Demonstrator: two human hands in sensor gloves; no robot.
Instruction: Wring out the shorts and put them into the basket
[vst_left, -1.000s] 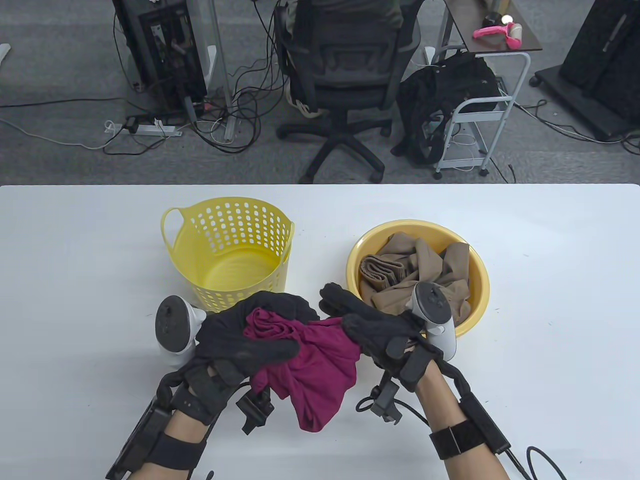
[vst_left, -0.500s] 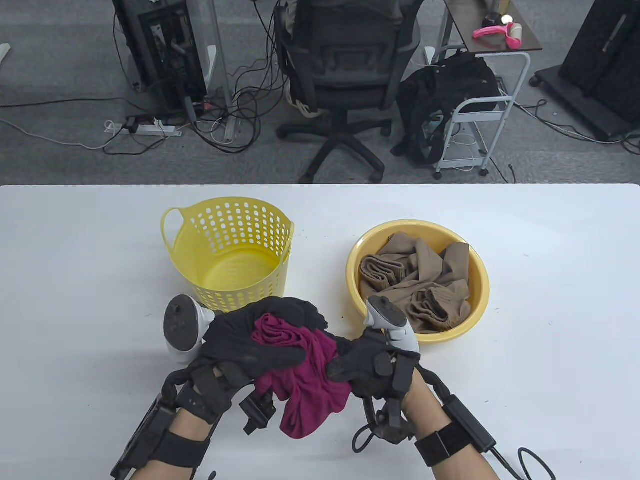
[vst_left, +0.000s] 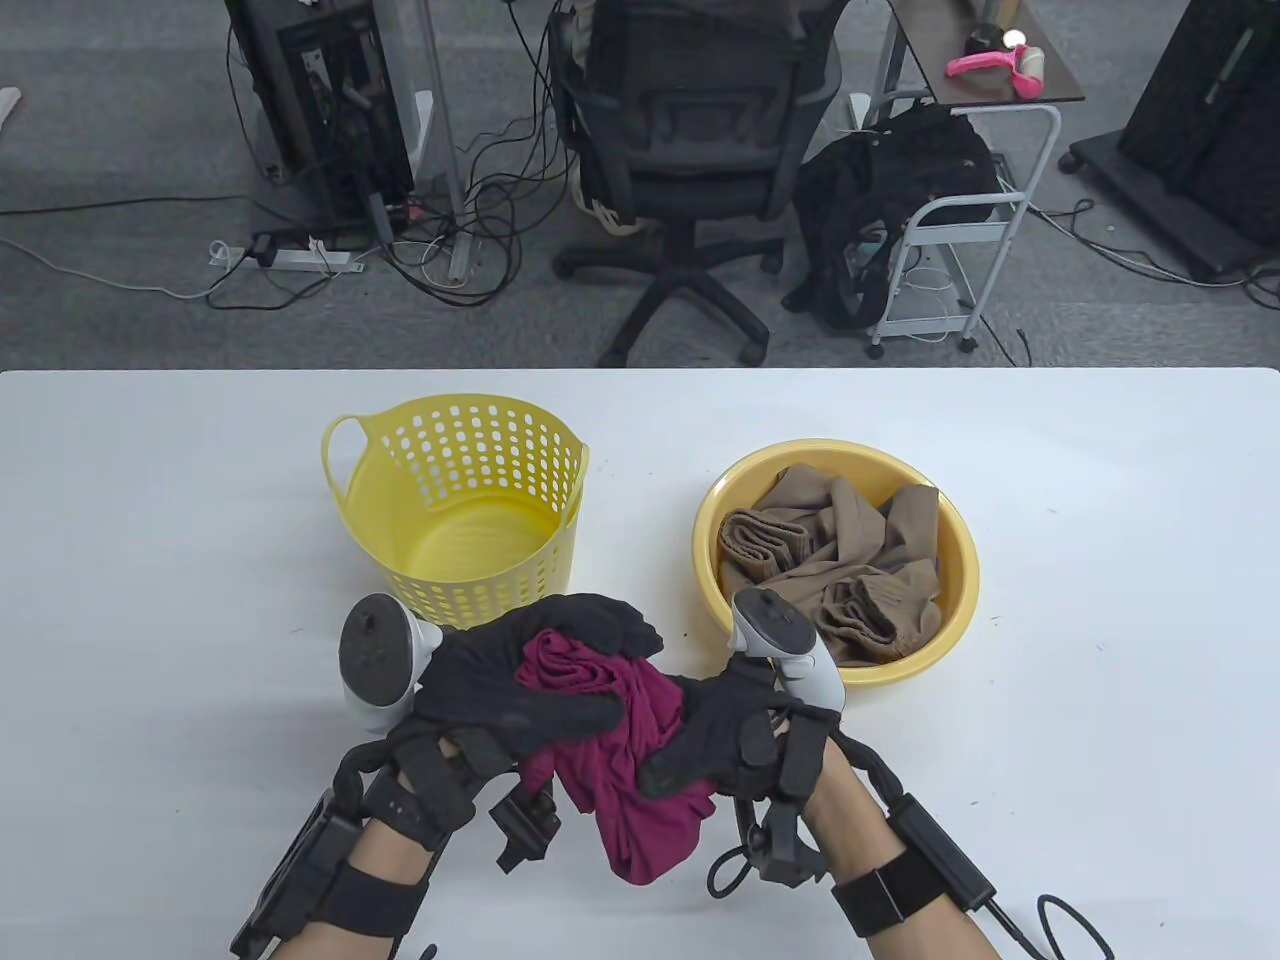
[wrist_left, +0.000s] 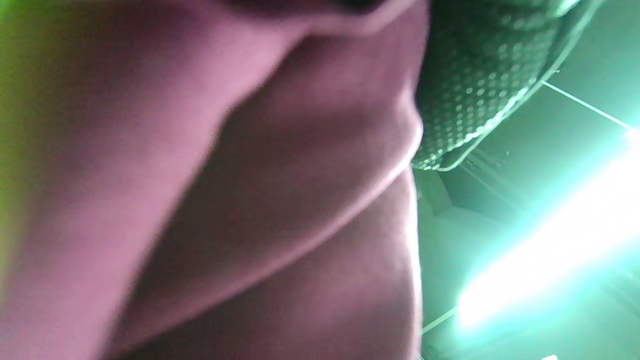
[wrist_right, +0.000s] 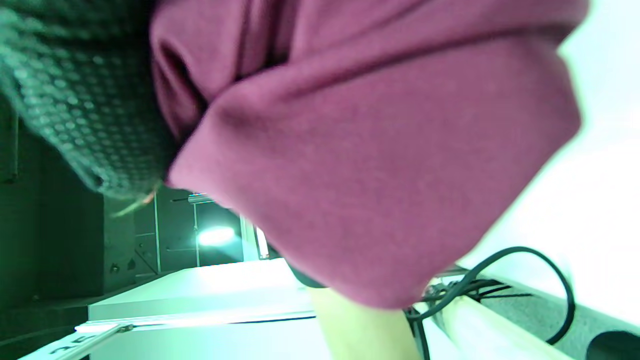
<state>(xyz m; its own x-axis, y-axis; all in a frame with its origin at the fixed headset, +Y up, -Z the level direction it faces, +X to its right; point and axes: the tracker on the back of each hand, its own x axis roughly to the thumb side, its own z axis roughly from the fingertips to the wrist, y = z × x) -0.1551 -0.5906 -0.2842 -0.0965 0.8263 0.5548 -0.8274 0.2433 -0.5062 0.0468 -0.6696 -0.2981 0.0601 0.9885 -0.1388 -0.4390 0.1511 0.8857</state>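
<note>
Both hands, left hand (vst_left: 520, 690) and right hand (vst_left: 725, 735), curl tightly round the maroon shorts (vst_left: 630, 760) at lower centre, below the yellow basket (vst_left: 350, 500). Their loose hanging end could drag or slip free mid-twist.

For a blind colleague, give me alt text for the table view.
Left hand and right hand grip bunched maroon shorts above a white table. Behind stand an empty yellow basket and a yellow basin of brown cloth.
</note>
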